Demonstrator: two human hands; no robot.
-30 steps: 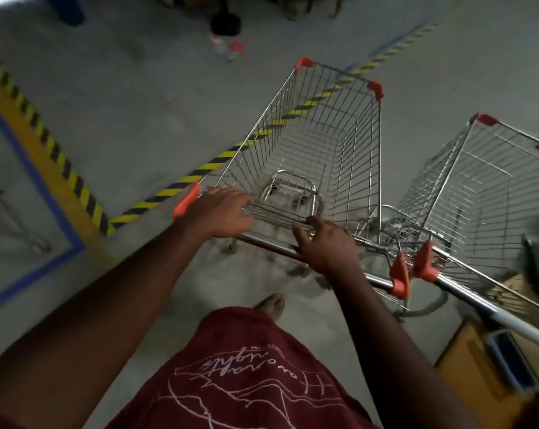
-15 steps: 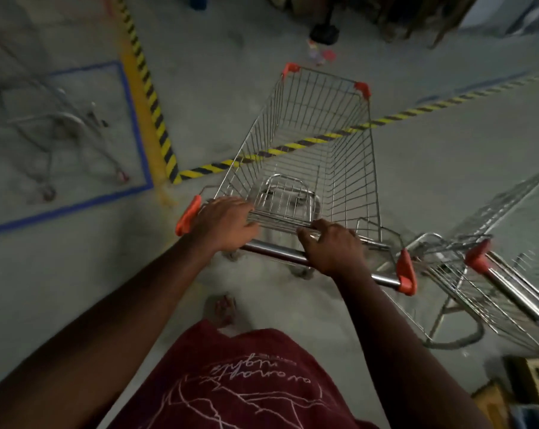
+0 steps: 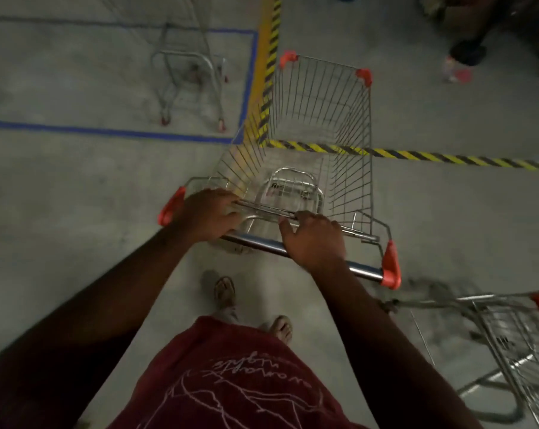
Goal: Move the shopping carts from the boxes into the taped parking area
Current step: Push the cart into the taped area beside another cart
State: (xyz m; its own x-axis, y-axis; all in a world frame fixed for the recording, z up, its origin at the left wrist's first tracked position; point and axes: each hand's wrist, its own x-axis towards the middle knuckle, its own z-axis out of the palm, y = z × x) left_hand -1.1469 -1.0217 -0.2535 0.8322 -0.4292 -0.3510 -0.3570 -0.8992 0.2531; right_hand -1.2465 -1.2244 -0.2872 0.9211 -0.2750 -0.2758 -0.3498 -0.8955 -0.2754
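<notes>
A wire shopping cart (image 3: 348, 119) with red corner caps stands right in front of me. My left hand (image 3: 207, 213) grips the left end of its metal handle bar (image 3: 258, 243). My right hand (image 3: 313, 238) holds the same bar near its middle, fingers curled over toward the basket. The blue-taped parking area (image 3: 107, 130) lies on the floor to the upper left, and another cart (image 3: 190, 78) stands inside it. A third cart (image 3: 515, 339) is at the lower right, behind my right arm.
Yellow-and-black hazard tape (image 3: 432, 157) runs across the floor under the cart's front and turns up along the parking area's right edge. A person's dark shoe (image 3: 467, 52) and dim clutter sit at the top right. My sandalled feet (image 3: 224, 291) are on bare concrete.
The cart and I have swung left: the blue-taped area and its parked cart have slid toward the centre of the view, and the cart on the right has dropped to the lower right corner.
</notes>
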